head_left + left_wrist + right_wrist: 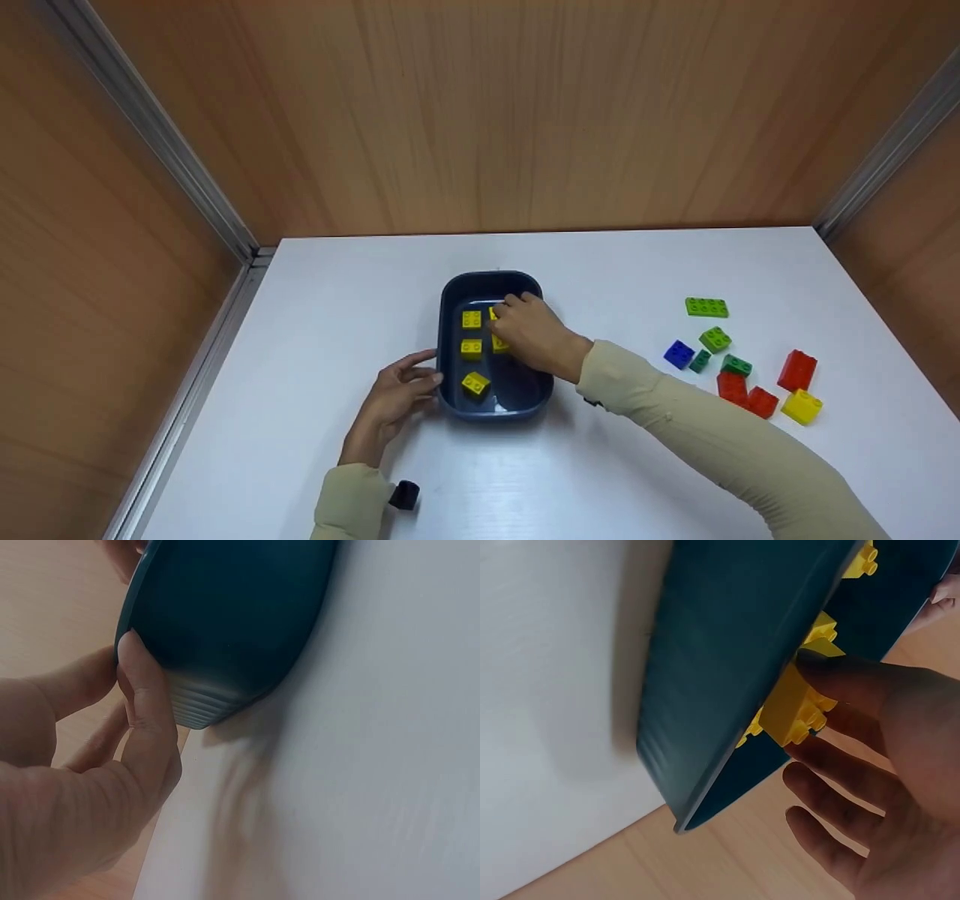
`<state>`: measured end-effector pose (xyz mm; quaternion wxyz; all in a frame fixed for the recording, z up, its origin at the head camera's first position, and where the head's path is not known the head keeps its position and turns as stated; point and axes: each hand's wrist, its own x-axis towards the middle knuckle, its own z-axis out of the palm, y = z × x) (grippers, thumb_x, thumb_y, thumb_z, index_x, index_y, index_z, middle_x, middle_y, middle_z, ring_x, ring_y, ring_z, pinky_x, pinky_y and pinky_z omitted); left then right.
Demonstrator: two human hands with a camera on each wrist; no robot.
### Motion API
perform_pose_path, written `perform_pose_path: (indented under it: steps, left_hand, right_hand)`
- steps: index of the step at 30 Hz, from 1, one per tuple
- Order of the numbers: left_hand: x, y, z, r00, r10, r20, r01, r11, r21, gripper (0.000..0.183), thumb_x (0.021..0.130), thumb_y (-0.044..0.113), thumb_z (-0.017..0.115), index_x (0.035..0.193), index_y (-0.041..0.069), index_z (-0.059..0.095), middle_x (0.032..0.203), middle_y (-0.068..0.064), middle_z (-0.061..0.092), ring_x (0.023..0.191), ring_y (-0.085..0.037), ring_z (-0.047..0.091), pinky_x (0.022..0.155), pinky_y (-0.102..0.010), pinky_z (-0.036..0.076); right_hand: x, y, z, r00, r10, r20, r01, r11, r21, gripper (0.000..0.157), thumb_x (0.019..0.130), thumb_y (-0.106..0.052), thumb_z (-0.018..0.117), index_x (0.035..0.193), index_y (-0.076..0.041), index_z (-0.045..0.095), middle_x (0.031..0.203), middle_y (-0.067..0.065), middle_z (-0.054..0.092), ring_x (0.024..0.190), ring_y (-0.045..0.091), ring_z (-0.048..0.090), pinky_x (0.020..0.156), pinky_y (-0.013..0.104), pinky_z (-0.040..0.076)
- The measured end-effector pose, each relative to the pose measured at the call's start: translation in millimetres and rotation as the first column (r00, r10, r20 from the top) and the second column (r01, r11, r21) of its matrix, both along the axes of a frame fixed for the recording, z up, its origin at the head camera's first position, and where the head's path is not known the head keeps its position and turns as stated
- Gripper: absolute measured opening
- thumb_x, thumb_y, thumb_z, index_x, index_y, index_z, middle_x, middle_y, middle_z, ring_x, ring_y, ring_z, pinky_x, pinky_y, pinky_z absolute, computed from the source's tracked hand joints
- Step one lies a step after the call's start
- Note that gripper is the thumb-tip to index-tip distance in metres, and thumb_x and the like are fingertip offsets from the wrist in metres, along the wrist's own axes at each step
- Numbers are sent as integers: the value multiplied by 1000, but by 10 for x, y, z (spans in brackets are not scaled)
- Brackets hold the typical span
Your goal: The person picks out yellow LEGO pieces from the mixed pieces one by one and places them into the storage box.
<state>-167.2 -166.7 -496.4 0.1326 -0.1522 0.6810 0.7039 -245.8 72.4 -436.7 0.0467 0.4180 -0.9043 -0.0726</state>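
A dark blue tray (pixel 496 414) stands on the white table with several yellow toy bricks inside, three of them in its left half. My left hand (pixel 399 391) is at the tray's left side, thumb and fingertips pinching the rim, as the left wrist view shows. Over the tray's right half, my right hand (pixel 531 330) reaches in. A yellow brick (pixel 789 709) is pinched between its thumb and a finger in the right wrist view, studs facing the palm side. Other yellow bricks (pixel 822 627) sit beside it, partly hidden by the tray wall and the hand.
Loose bricks lie on the table at the right: a light green one (pixel 706 307), a blue one (pixel 679 355), several others in green and red, and a larger yellow one (pixel 802 407). Wooden panels (pixel 525 112) close off the back and sides. My right sleeve passes close to the loose bricks.
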Motion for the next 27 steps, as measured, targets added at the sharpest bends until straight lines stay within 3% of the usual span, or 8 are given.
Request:
perform_pose_path:
  steps: [9,27]
  left_hand:
    - [6,-10,-19,1000,-8,-18,8,1000,14,48,97,-2,72,144,4,63,114,-15,67,88,-21,68,76,-32,59]
    - [10,-18,-14,1000,-11,-19,11,1000,13,47,98,0,73,144,4,63,118,-17,66,92,-24,69,81,-36,61]
  right_hand:
    - [-23,-80,-50,999,-16,28,16,1000,13,30,97,-25,80,122,-8,78,118,12,76,104,29,70,93,44,60]
    - [-45,-140,-171,992,-82,96,71,992,105,27,101,-22,75,124,-7,76,122,12,76,111,30,69,101,47,57]
